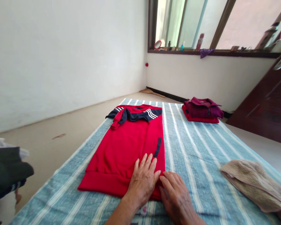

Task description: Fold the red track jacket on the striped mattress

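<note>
A red jacket [121, 150] with dark navy panels and white stripes lies partly folded on the striped sheet. Its hem band is nearest to me, and a sleeve is laid across the far end. My left hand [144, 178] rests flat on the lower right part of the jacket, fingers stretched out, below a navy pocket trim [157, 147]. Beside it, my right hand [176, 195] is at the jacket's right edge near the hem, with thumb and fingers closed on the cloth there. The thumb of my left hand is close to the right fingertips.
The blue-and-white striped sheet [189, 150] covers the surface. Folded maroon and red clothes [202, 109] are stacked at the far right. A beige cloth [253, 181] lies on the near right. Dark folded clothes [9, 168] are at the left edge. Bottles and a mirror line the windowsill [178, 52].
</note>
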Demonstrator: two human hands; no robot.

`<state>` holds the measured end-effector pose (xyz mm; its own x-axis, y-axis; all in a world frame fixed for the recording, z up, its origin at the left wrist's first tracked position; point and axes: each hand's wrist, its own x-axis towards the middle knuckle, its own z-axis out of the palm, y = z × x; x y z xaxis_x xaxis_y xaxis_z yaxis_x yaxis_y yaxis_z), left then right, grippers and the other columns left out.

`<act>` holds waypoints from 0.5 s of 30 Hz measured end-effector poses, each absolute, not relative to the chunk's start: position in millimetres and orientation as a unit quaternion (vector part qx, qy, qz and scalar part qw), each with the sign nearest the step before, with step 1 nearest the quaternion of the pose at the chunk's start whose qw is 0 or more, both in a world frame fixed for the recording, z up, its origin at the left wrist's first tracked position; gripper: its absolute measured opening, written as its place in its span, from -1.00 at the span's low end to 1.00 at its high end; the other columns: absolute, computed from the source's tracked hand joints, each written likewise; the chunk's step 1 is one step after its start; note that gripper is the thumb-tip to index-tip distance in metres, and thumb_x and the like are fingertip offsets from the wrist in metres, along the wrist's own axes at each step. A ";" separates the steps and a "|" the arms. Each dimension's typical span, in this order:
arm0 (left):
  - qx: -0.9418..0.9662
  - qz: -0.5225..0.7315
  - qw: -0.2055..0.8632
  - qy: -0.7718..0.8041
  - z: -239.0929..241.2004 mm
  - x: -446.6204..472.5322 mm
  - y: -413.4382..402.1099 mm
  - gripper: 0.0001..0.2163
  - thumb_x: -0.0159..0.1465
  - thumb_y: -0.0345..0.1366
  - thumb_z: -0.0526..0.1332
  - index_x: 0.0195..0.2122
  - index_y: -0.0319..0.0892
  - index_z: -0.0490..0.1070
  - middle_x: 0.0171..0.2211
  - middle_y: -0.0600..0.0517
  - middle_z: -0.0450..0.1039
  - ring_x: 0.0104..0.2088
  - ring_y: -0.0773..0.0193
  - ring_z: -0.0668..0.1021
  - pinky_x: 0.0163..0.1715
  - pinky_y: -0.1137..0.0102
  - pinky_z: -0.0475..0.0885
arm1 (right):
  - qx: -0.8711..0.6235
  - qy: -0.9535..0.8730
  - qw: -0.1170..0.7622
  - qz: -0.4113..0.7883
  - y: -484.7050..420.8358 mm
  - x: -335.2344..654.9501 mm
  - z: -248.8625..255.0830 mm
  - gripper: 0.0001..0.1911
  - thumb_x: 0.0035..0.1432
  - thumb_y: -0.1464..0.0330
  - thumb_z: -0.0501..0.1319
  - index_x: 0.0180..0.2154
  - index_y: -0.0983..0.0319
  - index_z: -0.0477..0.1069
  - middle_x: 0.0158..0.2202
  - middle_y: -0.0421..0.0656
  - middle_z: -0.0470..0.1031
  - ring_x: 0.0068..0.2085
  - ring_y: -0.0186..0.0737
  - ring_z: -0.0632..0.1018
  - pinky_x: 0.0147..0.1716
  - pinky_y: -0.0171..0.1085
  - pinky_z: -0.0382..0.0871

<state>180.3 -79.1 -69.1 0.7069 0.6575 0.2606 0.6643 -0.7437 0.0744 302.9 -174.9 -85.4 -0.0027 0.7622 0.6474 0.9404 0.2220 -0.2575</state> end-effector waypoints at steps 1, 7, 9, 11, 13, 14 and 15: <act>-0.924 -0.135 0.014 -0.358 -69.4 180.2 -78.8 -0.62 0.34 -0.20 -0.01 0.16 -0.13 0.23 0.20 -0.10 0.21 0.21 0.04 0.22 0.09 0.03 0.24 | -0.610 -0.697 0.355 -0.127 -174.7 302.5 -85.6 -0.76 0.21 0.49 0.00 -0.11 0.24 0.34 -0.18 -0.05 0.44 -0.12 -0.11 0.44 -0.13 -0.11 0.35; -0.923 -0.130 0.031 -0.360 -69.9 180.5 -76.7 -0.64 0.32 -0.23 0.01 0.13 -0.14 0.27 0.18 -0.09 0.25 0.19 0.02 0.26 0.06 0.02 0.27 | -0.593 -0.691 0.389 -0.140 -172.4 301.8 -87.2 -0.80 0.21 0.46 0.02 -0.15 0.24 0.34 -0.20 -0.05 0.44 -0.15 -0.12 0.45 -0.14 -0.11 0.37; -0.923 -0.128 0.035 -0.361 -67.3 180.7 -77.4 -0.64 0.33 -0.22 0.01 0.11 -0.17 0.29 0.17 -0.11 0.26 0.18 0.02 0.28 0.05 0.00 0.28 | -0.589 -0.688 0.400 -0.138 -170.9 303.4 -86.3 -0.81 0.21 0.44 0.03 -0.14 0.24 0.33 -0.21 -0.06 0.45 -0.17 -0.12 0.46 -0.16 -0.12 0.38; -0.922 -0.131 0.043 -0.361 -63.3 180.4 -79.5 -0.64 0.34 -0.21 -0.01 0.09 -0.20 0.31 0.15 -0.13 0.28 0.17 0.01 0.29 0.05 -0.03 0.27 | -0.592 -0.681 0.410 -0.131 -168.5 305.8 -84.2 -0.81 0.22 0.43 0.04 -0.14 0.23 0.33 -0.21 -0.07 0.45 -0.18 -0.13 0.47 -0.17 -0.13 0.39; -0.920 -0.140 0.055 -0.362 -59.3 179.8 -82.7 -0.64 0.34 -0.20 -0.02 0.08 -0.22 0.32 0.14 -0.15 0.29 0.16 0.01 0.31 0.05 -0.05 0.27 | -0.599 -0.671 0.418 -0.127 -165.4 308.4 -81.4 -0.81 0.22 0.45 0.03 -0.15 0.21 0.33 -0.22 -0.09 0.46 -0.19 -0.14 0.47 -0.18 -0.14 0.39; -0.918 -0.145 0.061 -0.363 -58.0 179.4 -84.3 -0.64 0.34 -0.20 -0.02 0.08 -0.22 0.31 0.14 -0.15 0.29 0.16 0.01 0.31 0.05 -0.06 0.27 | -0.602 -0.667 0.421 -0.128 -163.7 309.6 -79.9 -0.81 0.22 0.46 0.03 -0.16 0.20 0.33 -0.23 -0.09 0.46 -0.19 -0.15 0.48 -0.19 -0.15 0.40; -0.918 -0.148 0.066 -0.363 -57.4 178.8 -85.7 -0.63 0.33 -0.20 -0.01 0.09 -0.22 0.31 0.15 -0.15 0.28 0.16 0.01 0.31 0.06 -0.06 0.27 | -0.604 -0.663 0.423 -0.129 -162.0 310.6 -78.7 -0.81 0.22 0.46 0.02 -0.17 0.19 0.33 -0.23 -0.10 0.46 -0.20 -0.16 0.48 -0.20 -0.16 0.40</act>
